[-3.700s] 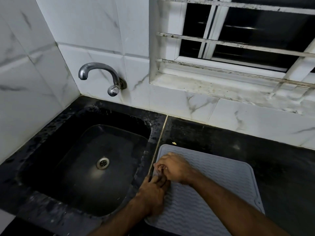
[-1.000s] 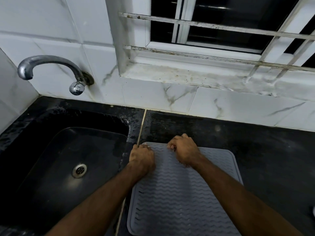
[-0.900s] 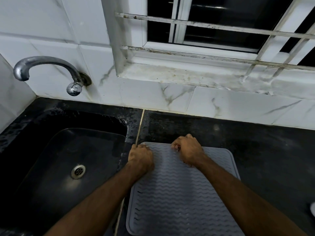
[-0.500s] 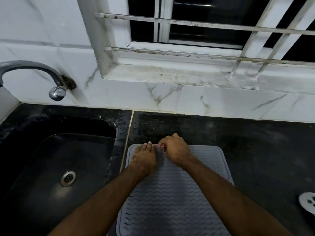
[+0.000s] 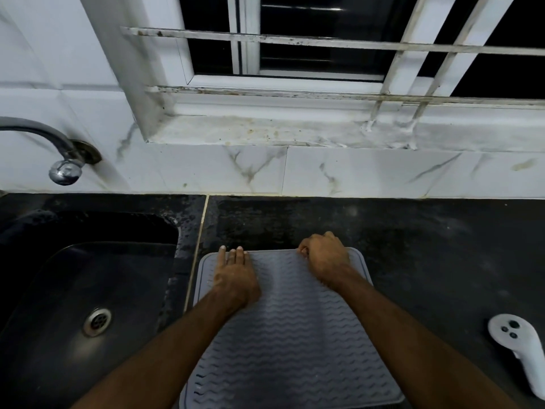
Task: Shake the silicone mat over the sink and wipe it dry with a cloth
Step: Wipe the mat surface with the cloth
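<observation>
Your grey silicone mat [image 5: 295, 335] lies flat on the black countertop [image 5: 427, 246], just to the right of the black sink [image 5: 88, 290], its wavy ribbed face up and its left edge running close along the thin seam between sink surround and counter. Your left hand [image 5: 236, 276] rests palm-down on the mat's far left part, fingers straight and close together, their tips reaching the far edge of the mat. Your right hand [image 5: 324, 261] sits at the far edge toward the right corner, fingers curled over that edge and the thumb tucked against it, so it grips the rim of the mat there; how far the fingertips wrap under the rim you cannot tell from this angle. Both forearms cross the mat from the near side. The mat's far edge looks flat or barely raised under your right hand. In the sink the round metal drain [image 5: 97, 321] shows at the bottom of the basin, and a chrome tap [image 5: 59, 154] comes out of the white marbled wall tiles above it. A white handheld controller [image 5: 519, 346] lies on the counter well to the right of the mat. Behind the counter a stained window sill [image 5: 280, 131] sits under white bars [image 5: 295, 42].
</observation>
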